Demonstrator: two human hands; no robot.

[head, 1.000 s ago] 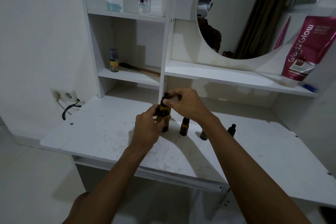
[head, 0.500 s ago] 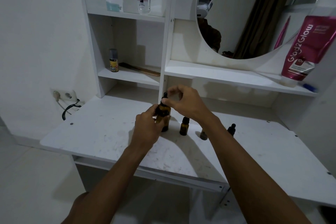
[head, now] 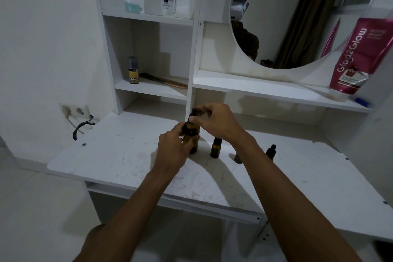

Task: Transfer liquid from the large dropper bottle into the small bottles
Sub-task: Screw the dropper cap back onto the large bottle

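On the white counter (head: 119, 155), the large dropper bottle (head: 192, 134) stands upright, cap up. Left hand (head: 173, 151) grips its amber body; right hand (head: 217, 121) pinches the black dropper cap (head: 194, 112). Small bottles (head: 215, 148) stand just right. A pink tube (head: 359, 55) reads "Glad2Glow".

Hidden or unclear from my remote seat: my left hand (head: 173, 149) covers most of the large dropper bottle (head: 192, 134), so I cannot read its liquid level; my right hand (head: 219, 123) wraps its black cap (head: 194, 112), so whether the cap is seated or loose is not visible. One small bottle (head: 238, 158) is mostly behind my right forearm. The pink tube (head: 359, 55) is cut off by the right edge. The perfume bottle (head: 168, 1) label is too small to read. Both elbows fall below the frame.
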